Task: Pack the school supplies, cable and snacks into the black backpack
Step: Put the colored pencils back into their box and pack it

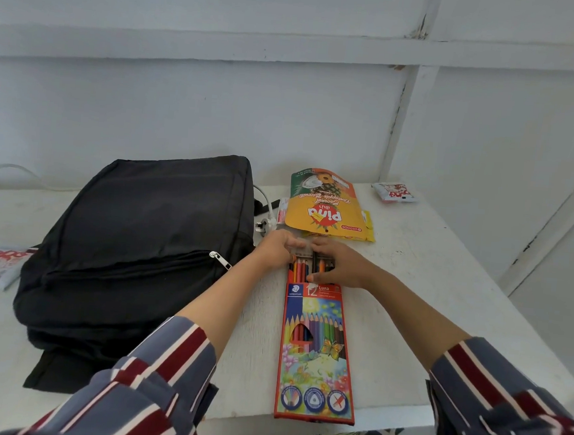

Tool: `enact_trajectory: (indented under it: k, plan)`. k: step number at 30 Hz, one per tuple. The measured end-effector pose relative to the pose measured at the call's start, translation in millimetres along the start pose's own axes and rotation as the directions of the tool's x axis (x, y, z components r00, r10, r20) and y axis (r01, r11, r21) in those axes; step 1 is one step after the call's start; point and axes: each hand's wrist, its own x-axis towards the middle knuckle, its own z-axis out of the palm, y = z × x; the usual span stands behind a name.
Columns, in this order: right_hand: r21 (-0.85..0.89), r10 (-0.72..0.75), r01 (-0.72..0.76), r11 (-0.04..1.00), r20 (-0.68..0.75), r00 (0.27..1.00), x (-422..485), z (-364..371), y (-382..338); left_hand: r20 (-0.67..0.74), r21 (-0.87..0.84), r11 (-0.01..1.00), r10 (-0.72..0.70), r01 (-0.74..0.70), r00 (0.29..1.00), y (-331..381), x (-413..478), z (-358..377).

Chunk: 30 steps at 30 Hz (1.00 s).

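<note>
White panelled wall behind a white table (410,295); the backpack (146,240) lies flat at the left, its zip (219,259) apparently closed. The box (314,350) lies just beside it, pencils (300,270) poking out of the far end. Right hand (338,264) grips that open end, thumb on the near side; left hand (276,247) has bent fingers on the flap, grip unclear. This looks like tucking the pencils in; next, close the flap, then unzip the bag. Cable (266,202) and snack bag (324,206) wait beyond.
</note>
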Motion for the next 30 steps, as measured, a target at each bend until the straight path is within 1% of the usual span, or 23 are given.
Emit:
enact_trajectory:
  k: [4, 6, 8, 14, 17, 25, 30]
  plan:
    - [0.052, -0.005, 0.008, 0.999, -0.061, 0.998, 3, -3, 1, -0.015, 0.020, 1.000, 0.011, -0.011, 1.000, 1, -1, 1]
    - [0.035, -0.007, 0.010, 0.999, -0.075, 0.997, 3, -3, 0, -0.019, 0.035, 0.999, 0.020, -0.020, 1.000, 1, 0, 1]
    - [0.024, -0.016, 0.018, 1.000, -0.062, 0.998, 4, -1, 1, -0.020, 0.034, 0.999, 0.024, -0.023, 1.000, 1, -1, 1]
    - [0.079, 0.051, -0.049, 0.996, -0.019, 0.999, 6, -1, 8, -0.038, 0.017, 1.000, 0.013, -0.013, 0.999, -1, 0, 3]
    - [0.075, 0.040, -0.039, 0.996, -0.010, 0.999, 6, -2, 8, -0.042, 0.008, 1.000, 0.008, -0.008, 0.999, -1, 1, 4]
    - [0.170, 0.021, -0.023, 0.985, 0.013, 1.000, 3, -2, 10, -0.052, -0.014, 1.000, -0.014, 0.013, 0.999, -3, 2, 6]
    - [0.183, 0.008, -0.012, 0.983, 0.021, 1.000, 2, -4, 10, -0.051, -0.027, 0.999, -0.027, 0.026, 0.998, -4, 3, 6]
